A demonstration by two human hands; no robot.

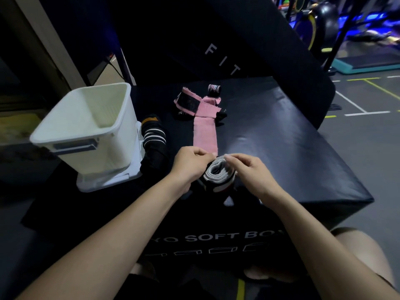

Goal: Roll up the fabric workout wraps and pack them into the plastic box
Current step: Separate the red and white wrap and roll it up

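Wraps came first — a grey-and-black roll [218,173] sat pinched between the left hand [190,162] and right hand [249,169], both curled on it. Beyond lay a pink wrap [205,135] unrolled, a striped black wrap [154,137] — and the white plastic box [86,131] at the left.

Setting: a gym or fitness studio, dimly lit. Work surface is a black padded jump box [281,148]; its front face carries white lettering reading "SOFT BO". Behind its far edge leans a large black pad [216,40] printed "FIT". Beyond the box's right edge: grey floor [368,148] with white and yellow painted lines, and a teal-edged platform [368,63]. Past the far right corner: a black rack post [339,37], a dark ball [326,16], and blue-lit equipment, too blurred to identify further.
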